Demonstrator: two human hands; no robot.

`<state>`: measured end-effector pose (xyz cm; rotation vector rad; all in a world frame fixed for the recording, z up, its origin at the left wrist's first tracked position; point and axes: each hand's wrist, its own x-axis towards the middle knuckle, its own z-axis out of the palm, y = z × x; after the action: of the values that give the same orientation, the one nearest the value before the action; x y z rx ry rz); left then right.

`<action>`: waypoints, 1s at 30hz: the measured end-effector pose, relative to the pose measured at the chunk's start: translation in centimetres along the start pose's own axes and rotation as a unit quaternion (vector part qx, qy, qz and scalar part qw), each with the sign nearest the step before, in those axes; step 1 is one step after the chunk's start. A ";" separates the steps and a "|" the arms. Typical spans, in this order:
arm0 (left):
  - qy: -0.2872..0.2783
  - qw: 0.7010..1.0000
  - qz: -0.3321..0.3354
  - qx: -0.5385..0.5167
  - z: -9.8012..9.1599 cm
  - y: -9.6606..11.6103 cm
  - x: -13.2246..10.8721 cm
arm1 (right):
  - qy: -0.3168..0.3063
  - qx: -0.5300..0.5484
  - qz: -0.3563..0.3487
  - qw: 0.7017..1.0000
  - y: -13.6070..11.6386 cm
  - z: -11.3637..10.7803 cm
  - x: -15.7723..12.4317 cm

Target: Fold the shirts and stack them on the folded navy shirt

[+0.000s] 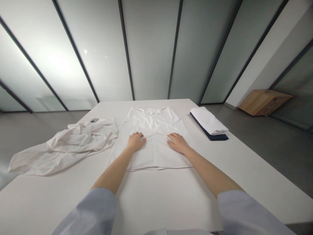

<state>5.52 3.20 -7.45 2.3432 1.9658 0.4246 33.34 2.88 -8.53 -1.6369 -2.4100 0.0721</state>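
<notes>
At the left end of the white desk (36,202) lies a crumpled white garment (66,147), bunched into so many folds that its collar and sleeves are hard to pick out, and one loose end reaches past the desk's left edge. A small grey disc (94,120) sits at its far side, partly hidden by the cloth; from here I cannot tell what it is. In the middle of the desk, a white shirt (151,153) lies flat with its collar toward the far side and its lower part folded in, though white on white makes the layers and edges difficult to follow. The person's left hand (136,142) rests palm down on the shirt, open with the fingers lightly spread and gripping nothing. Its light blue sleeve (90,212) is cut off by the bottom of the view. The right hand (177,143) lies just as open and flat on the shirt, holding nothing, with a gap between the two hands, and its matching sleeve (246,212) runs out of view too. Further right, a folded white cloth (207,122) sits on a folded navy cloth (210,134), hiding most of it. Beyond the desk, a low wooden cabinet (265,102) stands on the grey floor (281,163) against the wall.
</notes>
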 end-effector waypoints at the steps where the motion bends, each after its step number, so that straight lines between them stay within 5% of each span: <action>1: 0.001 1.000 -0.003 -0.007 0.0 -0.1 0.1 | 0.000 0.002 -0.001 1.000 0.1 0.0 0.0; 8: 0.000 1.000 -0.008 -0.001 -0.1 0.1 0.2 | 0.013 0.004 -0.008 1.000 0.3 0.2 -0.1; 15: -0.008 0.994 -0.004 0.111 -0.9 1.5 -0.1 | 0.079 -0.006 -0.015 0.997 -0.6 -0.9 -0.2; 22: -0.043 0.989 -0.070 0.127 -2.2 2.6 -0.4 | 0.013 -0.048 -0.037 0.998 -2.1 -0.9 -0.5; 30: -0.093 0.989 -0.049 0.100 -2.0 3.6 -1.2 | -0.001 -0.035 -0.024 0.999 -2.0 -0.4 -0.4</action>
<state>8.28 1.09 -4.96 2.2836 2.1083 0.0025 31.77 1.74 -7.92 -1.6079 -2.4782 -0.0203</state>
